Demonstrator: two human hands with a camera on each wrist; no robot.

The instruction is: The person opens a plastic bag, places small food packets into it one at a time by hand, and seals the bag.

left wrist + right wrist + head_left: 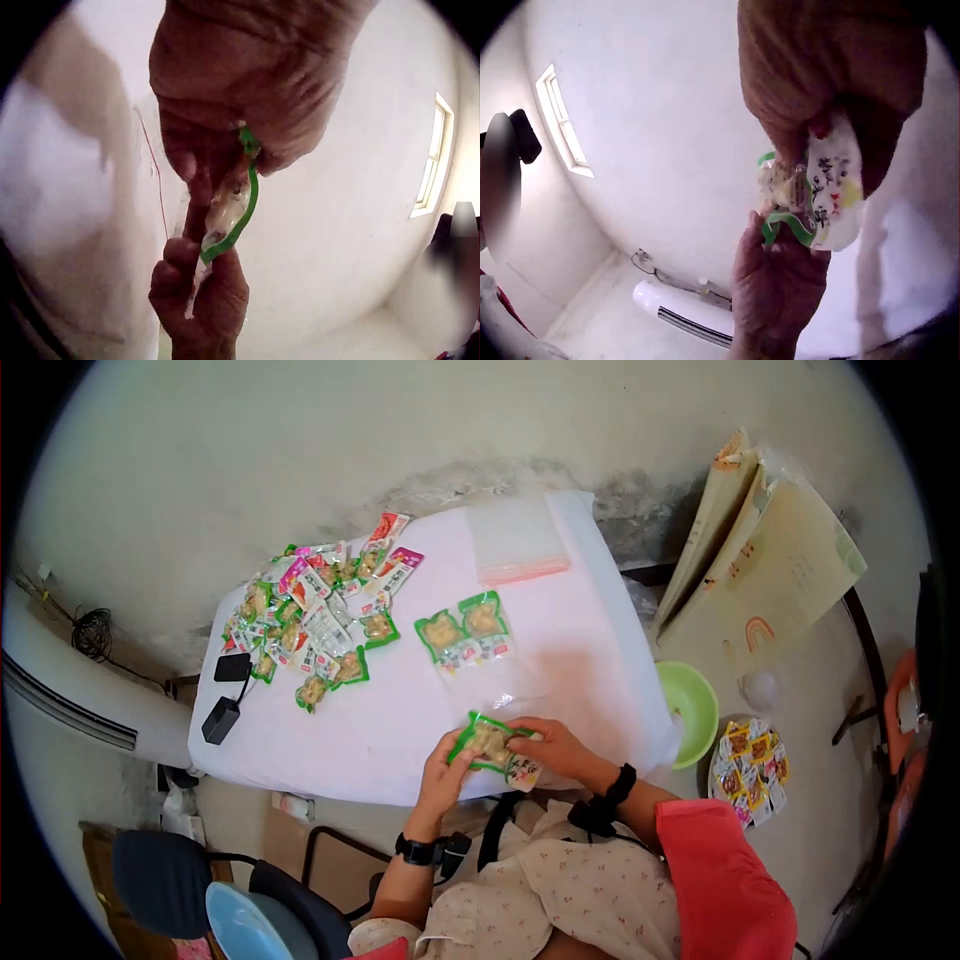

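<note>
My left hand (437, 775) and right hand (555, 748) hold a green-edged snack packet (490, 743) between them, over the near edge of the bed-like table. Pale, lumpy food shows through its clear window. The left thumb and fingers pinch one side, while the right hand grips the other. In the left wrist view the packet (231, 206) appears edge-on, its food bulging between the fingers. Its white printed panel (836, 187) faces the right wrist camera. Just beyond the hands, two similar packets (463, 628) lie side by side on the white cover.
A heap of mixed snack packets (310, 615) covers the left part of the white surface (390, 745). Black boxes (222, 720) lie nearby. A clear bag (517, 540) is at the back. On the right stand a green basin (690, 705) and a plate of yellow packets (748, 765).
</note>
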